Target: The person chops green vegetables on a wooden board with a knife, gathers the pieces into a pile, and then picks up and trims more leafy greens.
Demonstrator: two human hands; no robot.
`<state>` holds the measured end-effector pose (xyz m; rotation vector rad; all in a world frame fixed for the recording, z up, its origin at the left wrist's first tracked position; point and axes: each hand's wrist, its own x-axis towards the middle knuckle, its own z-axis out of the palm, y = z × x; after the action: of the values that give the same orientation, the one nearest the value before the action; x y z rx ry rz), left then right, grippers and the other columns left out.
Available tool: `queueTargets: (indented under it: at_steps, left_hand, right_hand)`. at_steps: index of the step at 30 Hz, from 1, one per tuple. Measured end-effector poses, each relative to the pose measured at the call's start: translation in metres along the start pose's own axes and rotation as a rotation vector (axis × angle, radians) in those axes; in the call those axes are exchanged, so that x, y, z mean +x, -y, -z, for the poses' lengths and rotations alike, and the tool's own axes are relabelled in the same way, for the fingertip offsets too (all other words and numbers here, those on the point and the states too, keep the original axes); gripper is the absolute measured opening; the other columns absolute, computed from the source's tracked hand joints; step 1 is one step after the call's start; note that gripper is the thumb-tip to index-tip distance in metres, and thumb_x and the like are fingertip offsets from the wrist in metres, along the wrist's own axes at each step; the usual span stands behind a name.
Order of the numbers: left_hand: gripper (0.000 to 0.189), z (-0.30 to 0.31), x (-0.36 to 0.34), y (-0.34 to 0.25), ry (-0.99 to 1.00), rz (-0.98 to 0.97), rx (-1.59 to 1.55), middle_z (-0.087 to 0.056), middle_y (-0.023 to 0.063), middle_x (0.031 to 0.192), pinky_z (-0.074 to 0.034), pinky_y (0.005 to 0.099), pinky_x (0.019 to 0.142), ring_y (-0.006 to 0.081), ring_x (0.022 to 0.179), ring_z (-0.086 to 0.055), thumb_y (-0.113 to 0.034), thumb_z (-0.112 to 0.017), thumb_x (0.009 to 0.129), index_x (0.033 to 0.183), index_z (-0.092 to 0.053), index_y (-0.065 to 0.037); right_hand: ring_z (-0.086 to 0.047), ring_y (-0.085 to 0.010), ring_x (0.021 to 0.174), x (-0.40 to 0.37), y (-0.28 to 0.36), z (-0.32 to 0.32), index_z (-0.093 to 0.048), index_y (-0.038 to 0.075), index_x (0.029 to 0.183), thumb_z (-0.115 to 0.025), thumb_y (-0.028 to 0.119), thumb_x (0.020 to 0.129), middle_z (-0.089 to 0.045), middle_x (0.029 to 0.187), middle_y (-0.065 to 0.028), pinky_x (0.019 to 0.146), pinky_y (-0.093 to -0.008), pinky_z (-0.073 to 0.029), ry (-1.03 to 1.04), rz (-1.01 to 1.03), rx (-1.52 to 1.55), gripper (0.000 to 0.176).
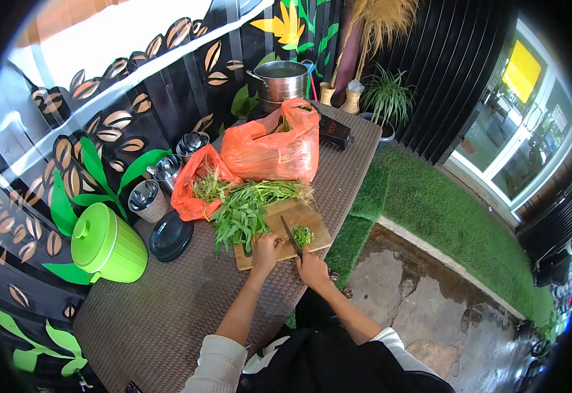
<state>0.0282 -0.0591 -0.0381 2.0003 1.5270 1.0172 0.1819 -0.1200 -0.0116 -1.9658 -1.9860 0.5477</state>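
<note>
My right hand (313,269) is wrapped round the handle of a kitchen knife (288,229), whose dark blade points away from me over a wooden cutting board (253,261). Just left of the blade, my left hand (266,250) rests on the board with its fingers curled together. Whatever it may hold is too small to make out. A small heap of chopped greens (303,235) lies right of the knife. Beyond my left hand, a bunch of leafy greens (240,219) with long stems spreads over the board's far left edge.
Two orange plastic bags (269,154) (184,190) of greens stand behind the board. Left are a dark plate (171,236), a lime-green lidded bucket (119,245) and several cutlery holders (150,208). A steel pot (285,84) stands at the woven-surface table's (161,321) far end.
</note>
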Motion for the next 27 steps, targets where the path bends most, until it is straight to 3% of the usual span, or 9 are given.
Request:
queueTargets:
  at_steps: [8,16,19,27]
  left_hand:
    - [0.005,-0.014,-0.009,-0.004,-0.093,-0.022,-0.048,-0.062,0.0127,0.078,-0.049,0.0353,0.066,0.0255,0.073,-0.06,-0.003,-0.066,0.076,0.08,-0.066,0.0]
    - [0.007,-0.026,-0.009,-0.018,-0.137,0.079,-0.145,-0.061,0.0118,0.079,-0.048,0.0357,0.068,0.0273,0.075,-0.06,-0.003,-0.066,0.076,0.083,-0.067,-0.001]
    - [0.008,-0.023,-0.011,-0.02,-0.143,0.083,-0.099,-0.061,0.0117,0.08,-0.047,0.0355,0.069,0.0275,0.075,-0.06,-0.003,-0.065,0.076,0.083,-0.068,-0.002]
    - [0.007,-0.026,-0.012,-0.018,-0.168,0.073,-0.138,-0.06,0.0122,0.081,-0.047,0.0358,0.069,0.0285,0.076,-0.059,-0.003,-0.065,0.076,0.083,-0.067,-0.001]
  right_hand:
    - [-0.063,-0.0415,0.07,0.009,-0.008,0.009,-0.041,0.0,0.105,-0.045,0.027,0.091,-0.062,0.075,-0.0255,0.061,-0.0509,-0.051,0.045,-0.056,-0.011,0.03]
    - [-0.064,-0.0417,0.078,0.011,0.0,0.026,-0.04,-0.002,0.104,-0.044,0.024,0.091,-0.063,0.084,-0.0263,0.066,-0.0511,-0.051,0.172,-0.034,-0.076,0.029]
    - [-0.064,-0.0419,0.078,0.005,0.006,0.003,-0.04,-0.002,0.105,-0.044,0.024,0.091,-0.063,0.085,-0.0269,0.066,-0.0508,-0.051,0.089,-0.066,-0.074,0.029]
    - [-0.064,-0.0418,0.077,0.016,0.004,0.007,-0.038,-0.001,0.106,-0.045,0.022,0.091,-0.062,0.083,-0.0279,0.066,-0.0497,-0.052,0.137,-0.001,-0.05,0.029]
